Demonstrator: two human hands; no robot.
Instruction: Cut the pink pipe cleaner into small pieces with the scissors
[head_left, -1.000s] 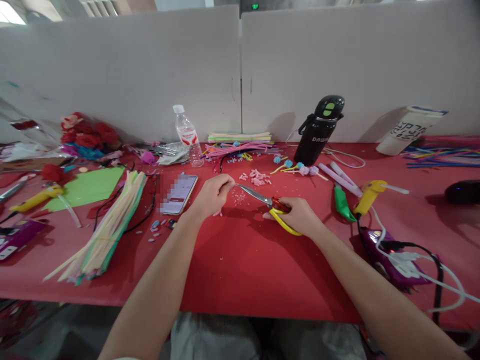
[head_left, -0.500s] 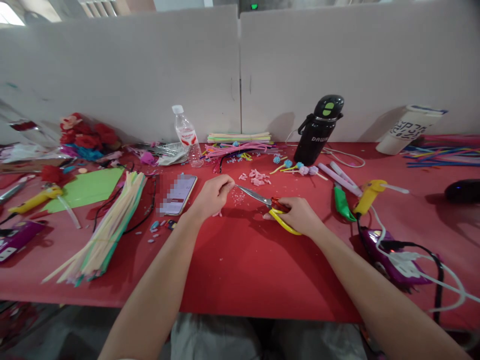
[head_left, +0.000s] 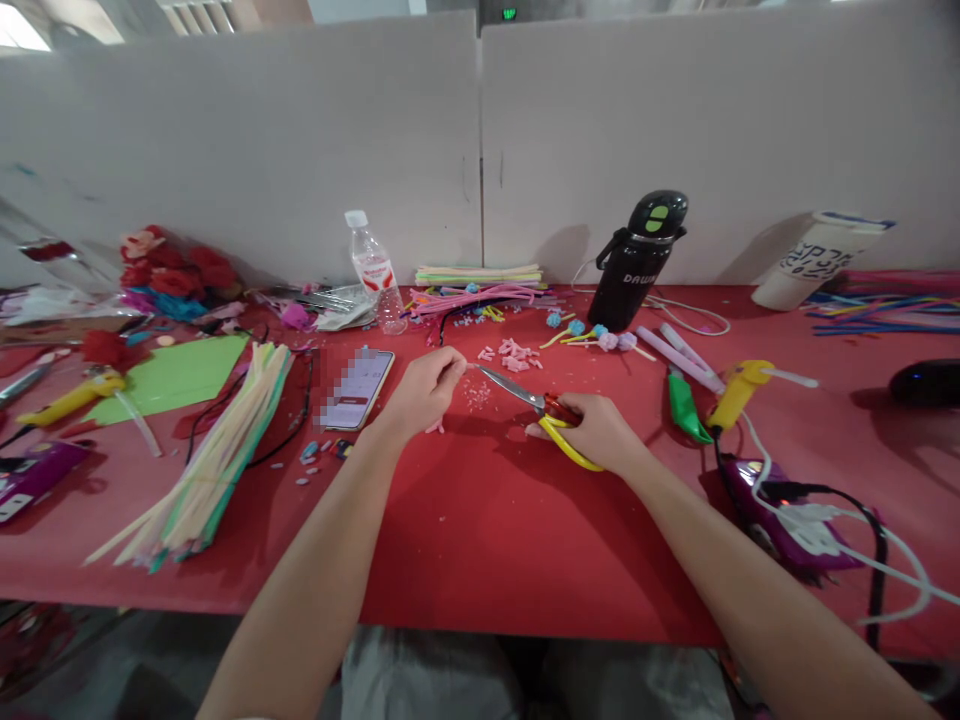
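My right hand (head_left: 589,428) is closed round the handles of the scissors (head_left: 517,391), which have yellow and red grips. Their blades point left and look nearly closed, with the tips close to my left hand (head_left: 435,385). The thumb and fingertips of that hand pinch a short pink pipe cleaner piece (head_left: 472,366), mostly hidden by the fingers. Just beyond the blades lies a small pile of cut pink pipe cleaner pieces (head_left: 517,354). Fine pink clippings (head_left: 478,396) are scattered on the red tabletop (head_left: 480,540) below the blade tips.
Left of my arms are a phone (head_left: 358,390) and a pipe cleaner bundle (head_left: 217,465). A plastic bottle (head_left: 377,280) and a black flask (head_left: 634,265) stand at the back. On the right lie a yellow glue gun (head_left: 739,393) and a purple power strip (head_left: 787,525) with cables.
The scissors' tips have drawn slightly right, away from my left fingertips, and a bit of pink now shows between them. My left hand has barely shifted.
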